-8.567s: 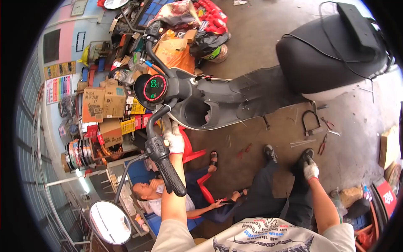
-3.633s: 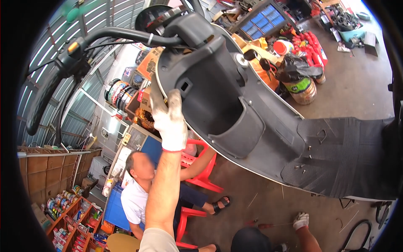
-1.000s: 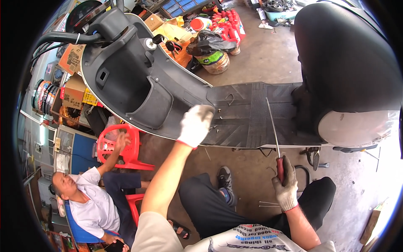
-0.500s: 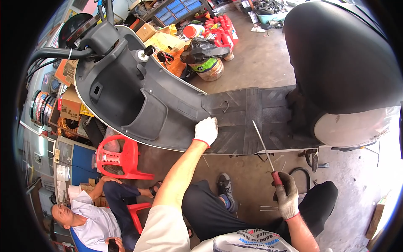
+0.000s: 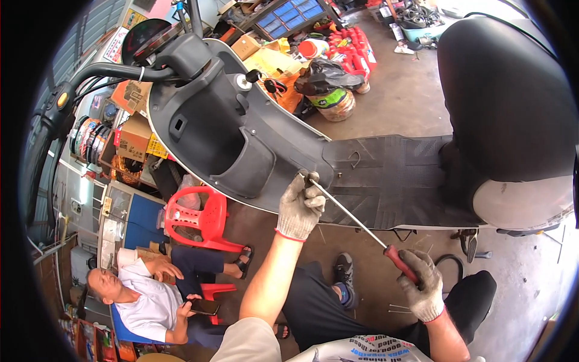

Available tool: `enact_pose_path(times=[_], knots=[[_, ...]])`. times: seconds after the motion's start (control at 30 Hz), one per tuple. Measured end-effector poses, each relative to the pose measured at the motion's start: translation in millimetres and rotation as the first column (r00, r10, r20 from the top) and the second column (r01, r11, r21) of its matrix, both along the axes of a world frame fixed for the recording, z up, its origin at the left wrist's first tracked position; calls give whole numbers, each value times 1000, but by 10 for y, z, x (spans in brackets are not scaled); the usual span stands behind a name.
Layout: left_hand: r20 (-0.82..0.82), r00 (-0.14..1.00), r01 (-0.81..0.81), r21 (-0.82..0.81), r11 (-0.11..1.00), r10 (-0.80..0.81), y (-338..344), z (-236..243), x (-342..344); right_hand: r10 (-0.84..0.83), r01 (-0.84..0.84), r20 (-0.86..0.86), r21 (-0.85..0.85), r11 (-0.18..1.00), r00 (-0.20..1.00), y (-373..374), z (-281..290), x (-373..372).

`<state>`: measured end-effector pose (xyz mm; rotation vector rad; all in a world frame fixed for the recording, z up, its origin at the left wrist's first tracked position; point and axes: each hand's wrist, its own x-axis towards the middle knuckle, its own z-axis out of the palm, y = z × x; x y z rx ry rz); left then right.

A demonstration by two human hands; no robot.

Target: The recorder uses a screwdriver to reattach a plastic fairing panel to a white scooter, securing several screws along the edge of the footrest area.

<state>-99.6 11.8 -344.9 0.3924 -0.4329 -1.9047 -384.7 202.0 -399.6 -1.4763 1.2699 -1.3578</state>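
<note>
My left hand [image 5: 301,205], in a dirty pale glove, is raised at the inner edge of the scooter's footboard [image 5: 386,175], its fingertips pinched round the tip of a long screwdriver shaft [image 5: 347,210]; anything small held there is too small to name. My right hand [image 5: 421,283] is closed on the screwdriver's red handle [image 5: 398,260], the shaft slanting up leftward to my left fingertips. The black front panel with an open pocket [image 5: 205,145] lies beyond. A small screw [image 5: 339,175] and a small wire loop [image 5: 354,158] rest on the ribbed mat.
A black seat [image 5: 500,96] fills the right. A seated person [image 5: 145,301] in a white shirt holds a phone at lower left, near a red plastic chair [image 5: 202,217]. Boxes [image 5: 134,136], bags and red bottles [image 5: 356,48] are piled behind. Loose rods [image 5: 401,309] lie on the floor.
My left hand has moved from the front panel to the footboard and pinched at the screwdriver's tip. The screwdriver's tip has swung left to meet it. The other person has lowered an arm.
</note>
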Motion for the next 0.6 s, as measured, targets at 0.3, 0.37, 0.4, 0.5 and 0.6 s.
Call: enact_pose_path(times=[0.3,0.37,0.4,0.5,0.6], knots=[[-64,997,-48,48,998,51,147,17,-77,16,-16,-19,-33,999,1000,19,17,61],[-55,997,-48,55,997,52,167,29,-109,18,-18,-13,-21,1000,1000,31,19,51],[-55,997,-47,54,997,50,174,32,-121,16,-17,-14,-23,1000,1000,33,17,42],[-9,995,-96,32,995,96,212,51,-137,38,-38,-7,-14,999,999,47,39,49],[65,984,-169,10,985,168,253,99,-165,-67,63,-69,-63,996,995,65,57,114]])
